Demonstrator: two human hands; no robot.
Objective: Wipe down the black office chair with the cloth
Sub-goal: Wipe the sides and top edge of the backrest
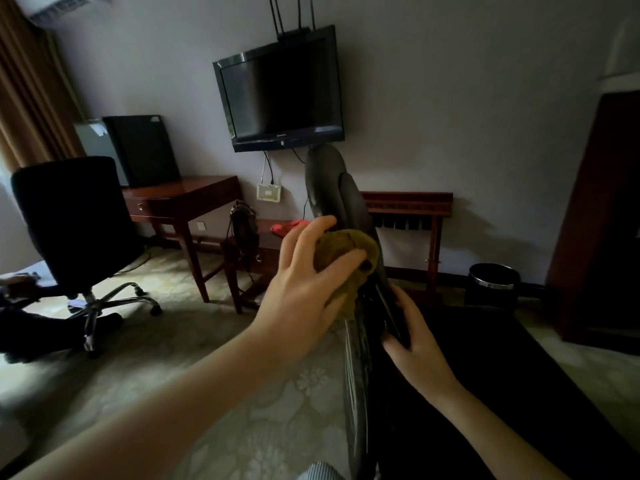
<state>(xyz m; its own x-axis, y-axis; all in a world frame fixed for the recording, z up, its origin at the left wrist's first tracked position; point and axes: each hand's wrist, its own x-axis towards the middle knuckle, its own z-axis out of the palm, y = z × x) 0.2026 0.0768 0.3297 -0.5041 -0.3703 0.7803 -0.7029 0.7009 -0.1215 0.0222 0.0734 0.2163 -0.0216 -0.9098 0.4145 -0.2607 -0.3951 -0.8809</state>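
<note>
Cloth (346,258) sits bunched in our left hand (304,292), pressed on the black office chair (349,202) near us. Our right hand (415,337) grips its edge. Rushing could make the cloth slip off.

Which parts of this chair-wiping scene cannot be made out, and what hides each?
All in the head view:
1. cloth: largely covered by the left hand gripping it, so its full extent is hidden.
2. near chair: seen edge-on and in shadow; its lower part runs off the bottom edge.
3. right hand: the dark chair part it grips is too shadowed to identify.
4. bin: its inside is too dark to see.
</note>
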